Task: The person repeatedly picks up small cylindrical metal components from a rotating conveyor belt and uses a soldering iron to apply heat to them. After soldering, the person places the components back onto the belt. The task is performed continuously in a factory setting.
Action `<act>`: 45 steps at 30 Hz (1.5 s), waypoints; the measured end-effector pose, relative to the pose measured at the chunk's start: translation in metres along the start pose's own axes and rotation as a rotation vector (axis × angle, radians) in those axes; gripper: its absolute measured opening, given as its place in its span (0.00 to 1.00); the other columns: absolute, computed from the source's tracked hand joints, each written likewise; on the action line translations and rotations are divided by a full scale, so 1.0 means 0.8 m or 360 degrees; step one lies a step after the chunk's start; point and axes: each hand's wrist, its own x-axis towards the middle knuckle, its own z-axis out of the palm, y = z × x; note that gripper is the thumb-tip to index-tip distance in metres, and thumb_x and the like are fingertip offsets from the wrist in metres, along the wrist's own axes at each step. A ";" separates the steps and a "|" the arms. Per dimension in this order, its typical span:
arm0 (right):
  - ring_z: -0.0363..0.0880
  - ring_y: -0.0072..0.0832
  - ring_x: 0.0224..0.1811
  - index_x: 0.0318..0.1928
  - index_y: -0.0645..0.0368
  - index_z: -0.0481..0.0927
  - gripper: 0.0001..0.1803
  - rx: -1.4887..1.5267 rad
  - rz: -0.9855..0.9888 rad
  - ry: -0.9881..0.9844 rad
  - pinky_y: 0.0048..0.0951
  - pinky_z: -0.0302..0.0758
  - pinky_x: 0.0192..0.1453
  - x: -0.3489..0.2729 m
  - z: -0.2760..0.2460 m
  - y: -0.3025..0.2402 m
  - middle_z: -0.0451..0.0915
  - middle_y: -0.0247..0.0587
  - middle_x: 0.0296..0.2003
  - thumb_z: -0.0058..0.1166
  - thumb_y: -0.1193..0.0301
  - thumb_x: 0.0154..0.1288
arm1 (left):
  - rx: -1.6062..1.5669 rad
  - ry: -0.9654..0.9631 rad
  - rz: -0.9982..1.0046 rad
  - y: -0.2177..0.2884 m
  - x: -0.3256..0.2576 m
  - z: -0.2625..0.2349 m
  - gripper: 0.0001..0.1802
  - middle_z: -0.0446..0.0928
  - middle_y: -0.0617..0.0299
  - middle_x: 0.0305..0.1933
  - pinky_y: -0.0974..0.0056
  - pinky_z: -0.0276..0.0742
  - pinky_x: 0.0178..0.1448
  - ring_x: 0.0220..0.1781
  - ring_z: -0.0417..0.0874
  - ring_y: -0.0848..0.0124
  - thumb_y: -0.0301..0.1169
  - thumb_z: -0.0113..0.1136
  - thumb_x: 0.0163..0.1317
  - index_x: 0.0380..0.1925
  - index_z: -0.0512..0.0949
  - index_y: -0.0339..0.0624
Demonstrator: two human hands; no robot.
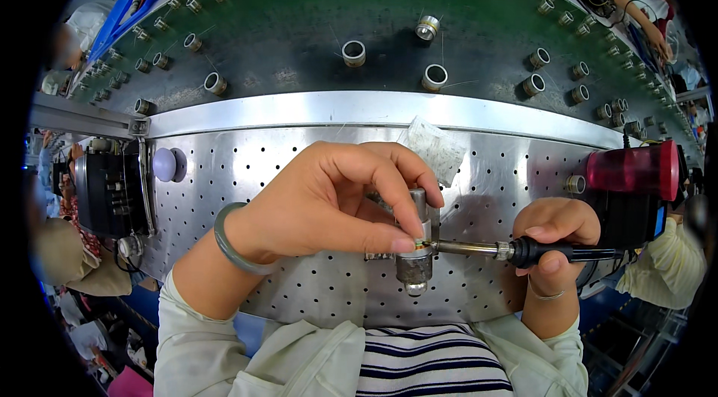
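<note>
Metal cylindrical fixture [415, 266]: stands upright at the middle of the perforated steel desk [299, 173], just in front of the person's striped shirt [434, 363]. A small ring-shaped part [423, 244] sits at its mid-height, with a yellowish spot where the tool tip meets it.

Left hand [329, 199]: comes in from the left, closed in a pinch, thumb and forefinger pressed on the small part at the fixture's side; remaining fingers curl over the fixture's top. A grey-green bangle [228, 240] is on the wrist.

Soldering iron [516, 250]: lies level, metal shaft pointing left, tip touching the part at the fixture's right side. The right hand [553, 236] is closed round its black handle, to the right of the fixture and well apart from the left hand.

Clear plastic bag [434, 146]: on the desk just behind the left hand, small pieces inside.

Red translucent cylinder [636, 169]: on a black unit at the desk's right edge, behind the right hand.

Lilac knob [166, 164]: left end of the desk, beside a black device [108, 191].

Green belt [321, 16]: curved band beyond the desk's raised steel edge, carrying scattered metal rings [434, 77].
</note>
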 end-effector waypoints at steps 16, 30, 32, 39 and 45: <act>0.75 0.27 0.15 0.35 0.71 0.75 0.15 0.0083 -0.0006 -0.0046 0.22 0.71 0.19 0.000 -0.003 0.005 0.77 0.45 0.20 0.66 0.76 0.50 | 0.0051 -0.0084 0.0078 -0.005 0.000 -0.008 0.10 0.75 0.46 0.46 0.59 0.68 0.60 0.50 0.77 0.61 0.16 0.70 0.41 0.25 0.83 0.38; 0.74 0.27 0.15 0.40 0.74 0.76 0.16 -0.0031 -0.0145 -0.0289 0.23 0.68 0.19 0.004 -0.014 0.007 0.77 0.45 0.20 0.64 0.80 0.49 | -0.0048 -0.0110 -0.0032 -0.003 0.004 -0.009 0.18 0.76 0.44 0.45 0.67 0.75 0.52 0.47 0.79 0.65 0.15 0.66 0.45 0.40 0.79 0.30; 0.73 0.27 0.15 0.40 0.74 0.76 0.16 -0.0063 -0.0169 -0.0293 0.23 0.67 0.18 0.004 -0.015 0.007 0.77 0.45 0.20 0.64 0.80 0.49 | -0.0173 -0.0025 -0.0248 0.006 0.005 -0.001 0.25 0.77 0.43 0.45 0.72 0.78 0.46 0.45 0.80 0.68 0.15 0.64 0.48 0.50 0.74 0.27; 0.71 0.26 0.13 0.39 0.74 0.76 0.16 -0.0107 -0.0206 -0.0331 0.23 0.65 0.17 0.007 -0.014 0.004 0.76 0.44 0.19 0.64 0.81 0.50 | -0.0187 -0.0005 -0.0260 0.011 0.006 0.004 0.34 0.77 0.42 0.43 0.76 0.78 0.40 0.45 0.80 0.69 0.15 0.64 0.47 0.58 0.66 0.24; 0.70 0.24 0.13 0.35 0.71 0.74 0.13 -0.0143 -0.0225 -0.0260 0.23 0.65 0.16 0.006 -0.013 0.003 0.74 0.41 0.18 0.64 0.78 0.52 | -0.0168 0.0032 -0.0299 0.011 0.007 0.008 0.40 0.77 0.42 0.43 0.73 0.79 0.44 0.45 0.80 0.67 0.16 0.67 0.45 0.61 0.61 0.23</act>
